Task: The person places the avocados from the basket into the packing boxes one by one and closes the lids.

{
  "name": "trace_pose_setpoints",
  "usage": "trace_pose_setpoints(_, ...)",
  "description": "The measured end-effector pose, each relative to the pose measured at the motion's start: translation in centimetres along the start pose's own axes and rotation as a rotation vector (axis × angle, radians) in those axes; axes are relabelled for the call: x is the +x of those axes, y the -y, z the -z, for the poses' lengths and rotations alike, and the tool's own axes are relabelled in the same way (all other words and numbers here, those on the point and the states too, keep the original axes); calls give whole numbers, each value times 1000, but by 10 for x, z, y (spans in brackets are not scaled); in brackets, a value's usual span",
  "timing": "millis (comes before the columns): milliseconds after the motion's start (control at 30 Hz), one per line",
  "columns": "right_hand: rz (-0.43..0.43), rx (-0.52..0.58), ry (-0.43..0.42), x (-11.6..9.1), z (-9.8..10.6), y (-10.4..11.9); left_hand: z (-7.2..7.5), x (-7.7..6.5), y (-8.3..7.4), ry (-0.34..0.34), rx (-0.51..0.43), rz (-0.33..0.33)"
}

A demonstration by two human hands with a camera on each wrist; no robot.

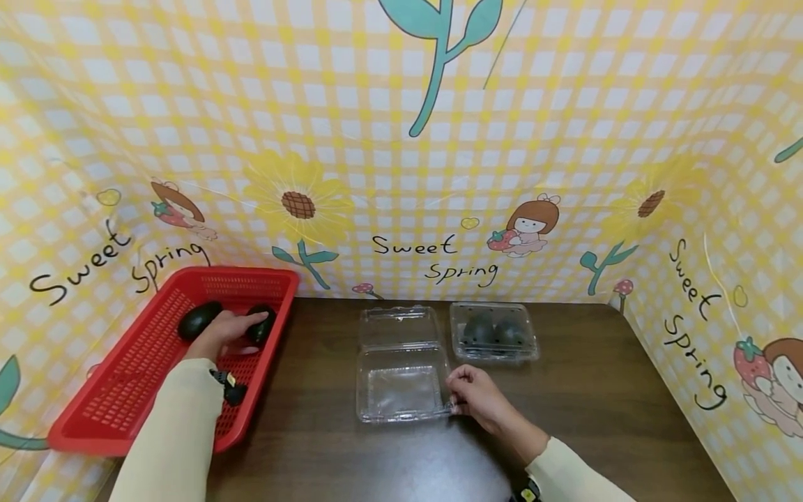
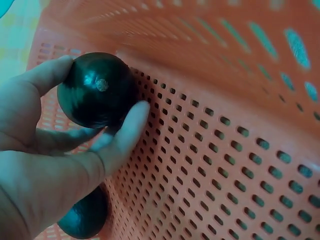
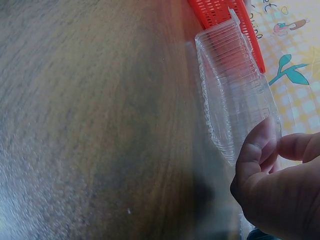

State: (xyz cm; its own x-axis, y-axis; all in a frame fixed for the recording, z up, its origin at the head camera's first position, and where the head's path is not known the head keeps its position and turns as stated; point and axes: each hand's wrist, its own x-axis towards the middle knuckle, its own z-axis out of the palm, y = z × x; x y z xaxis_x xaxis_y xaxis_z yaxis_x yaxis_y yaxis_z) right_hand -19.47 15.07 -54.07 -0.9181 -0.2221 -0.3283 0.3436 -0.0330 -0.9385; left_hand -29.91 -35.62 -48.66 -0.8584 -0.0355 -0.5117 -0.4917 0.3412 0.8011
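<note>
Inside the red basket (image 1: pixel 128 387), my left hand (image 1: pixel 222 333) grips a dark green avocado (image 2: pixel 97 90) near the right wall. Its thumb and fingers curl round the sides, and the round stem scar faces the left wrist camera. Another avocado (image 1: pixel 199 319) lies beside the hand, toward the basket's left. My right hand (image 1: pixel 483 397) pinches the right edge of a clear plastic clamshell box (image 1: pixel 404 387). That box rests on the table with its lid folded back, away from me. In the right wrist view, the thumb and fingertips meet at the box's rim.
A second clear clamshell box (image 1: pixel 495 314) stands closed behind my right hand, with two dark avocados inside. The brown wooden table (image 1: pixel 326 460) is bordered by a yellow checked cloth wall (image 1: pixel 351 174) at the back and sides.
</note>
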Motion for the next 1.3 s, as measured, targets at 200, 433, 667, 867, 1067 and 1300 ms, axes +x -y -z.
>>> trace_pose_setpoints(200,2,-9,-5,2,0,1,1,5,4,16,5,-45)
trace_pose_setpoints(433,6,-14,10,2,0,0,4,7,7,13,-19,-72)
trace_pose_setpoints(667,11,-12,13,2,1,1,7,2,1,9,-19,-89)
trace_pose_setpoints(867,14,-3,27,2,1,0,13,-6,-4,-9,26,-131)
trace_pose_setpoints(1067,8,3,32,1,1,1,13,-19,-16,-13,47,-189)
trace_pose_setpoints(1300,1,-16,41,0,3,1,6,-30,-33,-55,52,-283)
